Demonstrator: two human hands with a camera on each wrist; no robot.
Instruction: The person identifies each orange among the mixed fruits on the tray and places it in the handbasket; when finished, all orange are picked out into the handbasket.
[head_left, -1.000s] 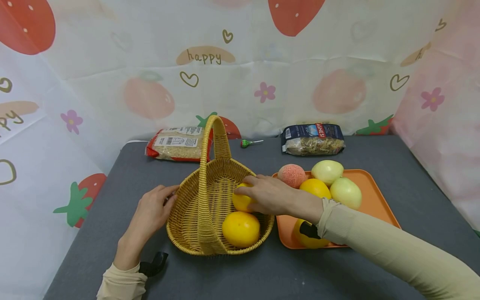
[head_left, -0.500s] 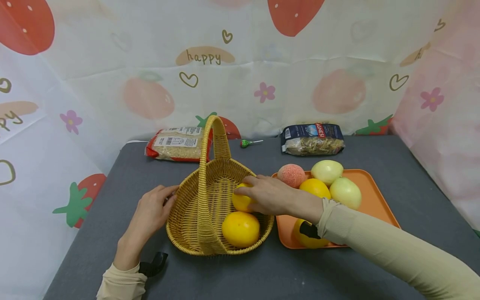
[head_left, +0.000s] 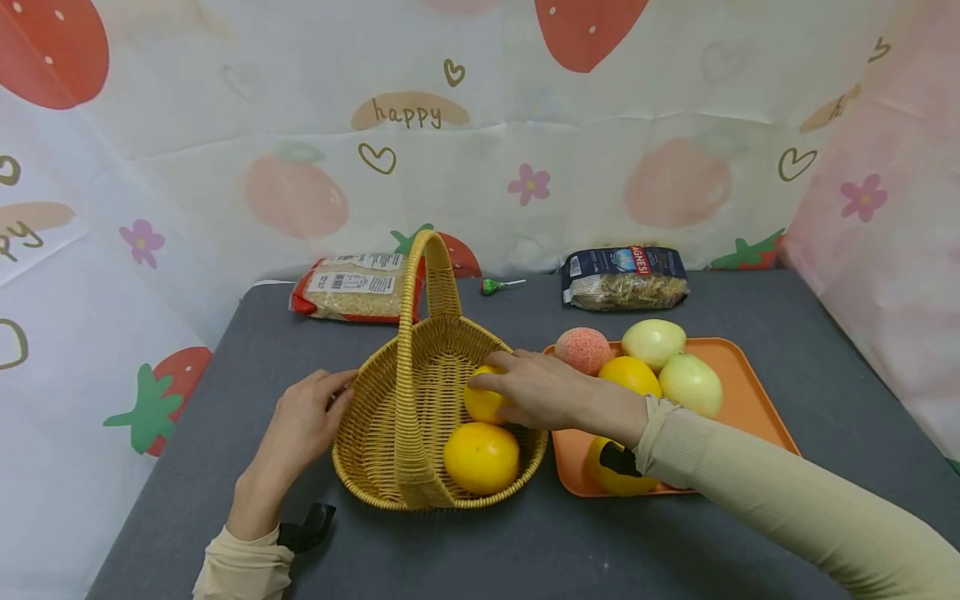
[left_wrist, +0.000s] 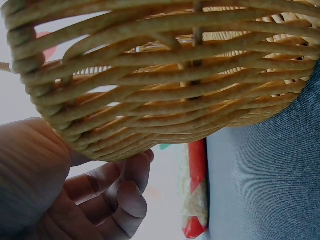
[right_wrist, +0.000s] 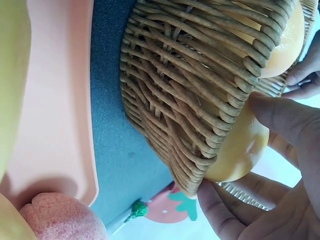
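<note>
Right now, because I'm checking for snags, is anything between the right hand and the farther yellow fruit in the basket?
Nothing visible: the right hand grips the farther yellow fruit directly. The basket handle arches to the left of both.

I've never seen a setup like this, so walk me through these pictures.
No machine here: a person works barehanded. One picture comes from a camera worn on the head, the others from one on each wrist. The left hand holds a wicker basket by its rim. The right hand grips a yellow fruit inside it, next to a second yellow fruit. To the right on the grey table, an orange tray bears a pink ball, two pale green fruits and more yellow fruit. Along the back lie a red-edged bag, a lollipop and a dark bag.
</note>
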